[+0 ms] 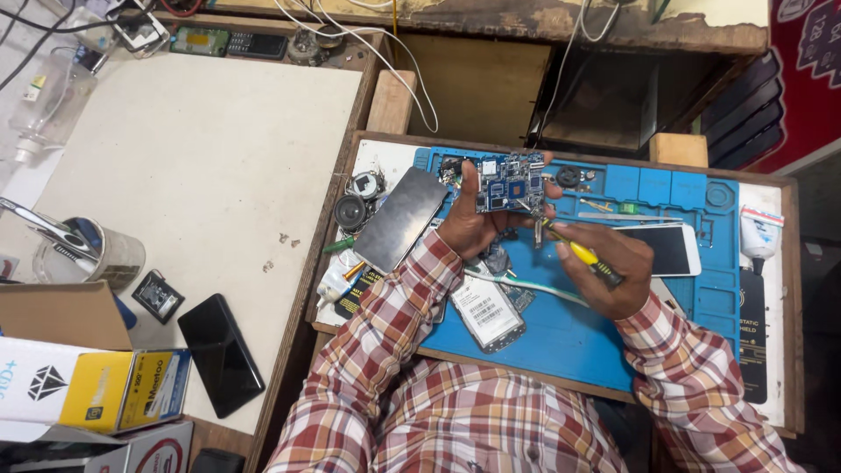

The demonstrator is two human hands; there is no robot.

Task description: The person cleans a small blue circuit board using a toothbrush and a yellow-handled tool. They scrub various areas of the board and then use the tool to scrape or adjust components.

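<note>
1. Cluttered wooden desk point(561, 378) fills the view, with a blue rubber work mat point(561, 337) on it; nearest, checked red-and-white sleeves lead to both hands
2. On the mat's near part lies an opened white phone shell point(487, 317)
3. Right hand point(604, 263) has its fingers closed around a yellow-handled screwdriver point(580, 255), whose tip meets the board's lower right corner
4. Left hand point(469, 226) has its fingers gripping a blue rectangular circuit board point(510, 184), lifted above the mat
5. Just left, a grey metal back plate point(400, 219) rests tilted; a white smartphone point(670, 249) lies to the right
6. Far left sits a black phone point(221, 353)
</note>
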